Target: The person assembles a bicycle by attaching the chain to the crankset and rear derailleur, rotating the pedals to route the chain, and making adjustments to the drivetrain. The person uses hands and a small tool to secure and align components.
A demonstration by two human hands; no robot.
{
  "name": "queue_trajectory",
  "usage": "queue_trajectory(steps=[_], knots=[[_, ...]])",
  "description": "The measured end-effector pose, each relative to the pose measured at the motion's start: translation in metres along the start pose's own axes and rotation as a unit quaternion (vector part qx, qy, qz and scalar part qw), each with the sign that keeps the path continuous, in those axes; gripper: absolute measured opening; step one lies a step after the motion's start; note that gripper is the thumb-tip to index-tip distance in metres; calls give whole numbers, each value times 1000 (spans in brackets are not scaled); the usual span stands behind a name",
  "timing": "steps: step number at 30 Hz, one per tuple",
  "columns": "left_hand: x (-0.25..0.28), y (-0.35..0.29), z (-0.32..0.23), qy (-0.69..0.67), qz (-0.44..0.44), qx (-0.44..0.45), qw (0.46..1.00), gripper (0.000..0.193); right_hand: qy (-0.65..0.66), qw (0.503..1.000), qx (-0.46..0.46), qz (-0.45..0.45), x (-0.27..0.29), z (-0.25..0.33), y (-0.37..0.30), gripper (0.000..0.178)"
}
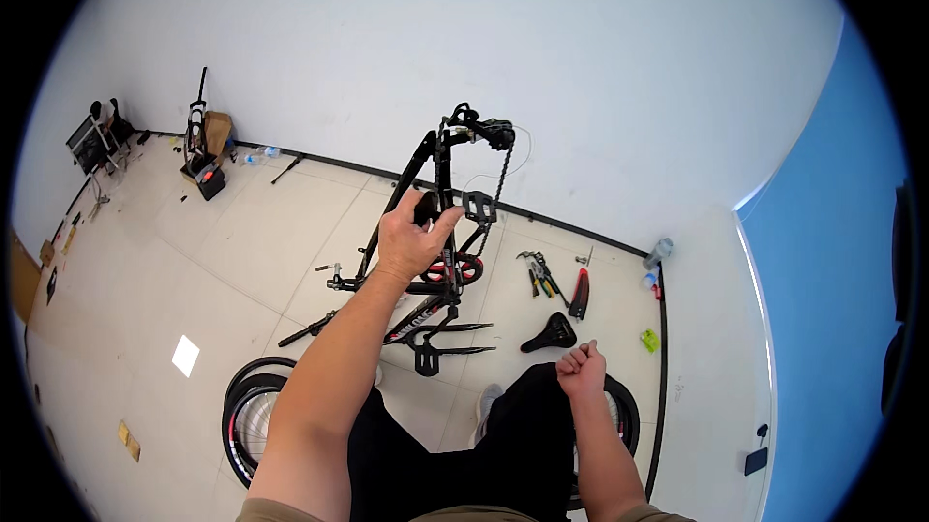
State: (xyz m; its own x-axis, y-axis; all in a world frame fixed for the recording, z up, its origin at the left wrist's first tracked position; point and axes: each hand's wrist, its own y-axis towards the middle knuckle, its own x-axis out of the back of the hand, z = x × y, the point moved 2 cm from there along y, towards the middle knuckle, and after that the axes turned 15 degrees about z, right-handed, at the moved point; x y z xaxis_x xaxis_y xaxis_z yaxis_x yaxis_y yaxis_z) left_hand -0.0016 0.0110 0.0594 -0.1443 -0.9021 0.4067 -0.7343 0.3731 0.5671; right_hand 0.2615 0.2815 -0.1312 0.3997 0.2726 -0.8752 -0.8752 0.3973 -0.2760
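Observation:
A black bicycle frame stands in front of me, its rear end raised, with the chain hanging from the derailleur. My left hand reaches forward and grips the frame, thumb on one side and fingers on the other; part of the grip is hidden. Just right of that thumb is a black pedal. Below sits a red and black chainring. A second pedal is nearer me. My right hand is closed above my right thigh; whether it holds anything is hidden.
A black saddle, hand tools and a red and black long piece lie to the right. Wheels rest beside my legs. Along the wall stand a water bottle and a cardboard box.

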Motion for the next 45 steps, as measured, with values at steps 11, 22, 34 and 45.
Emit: queue_trajectory(steps=[11,22,34,45], knots=[[-2,-4,-6,28,-9,-14,999,37,-189,970,35,-150,8,23,-180,13],[-5,-5,2,56,-40,-4,998,37,3,995,18,-99,-20,14,-155,9],[-6,-2,3,38,-28,-1,999,32,59,990,-14,-126,-21,24,-153,10],[-3,-6,-8,14,-22,20,999,29,42,992,-41,-113,-26,22,-149,12]])
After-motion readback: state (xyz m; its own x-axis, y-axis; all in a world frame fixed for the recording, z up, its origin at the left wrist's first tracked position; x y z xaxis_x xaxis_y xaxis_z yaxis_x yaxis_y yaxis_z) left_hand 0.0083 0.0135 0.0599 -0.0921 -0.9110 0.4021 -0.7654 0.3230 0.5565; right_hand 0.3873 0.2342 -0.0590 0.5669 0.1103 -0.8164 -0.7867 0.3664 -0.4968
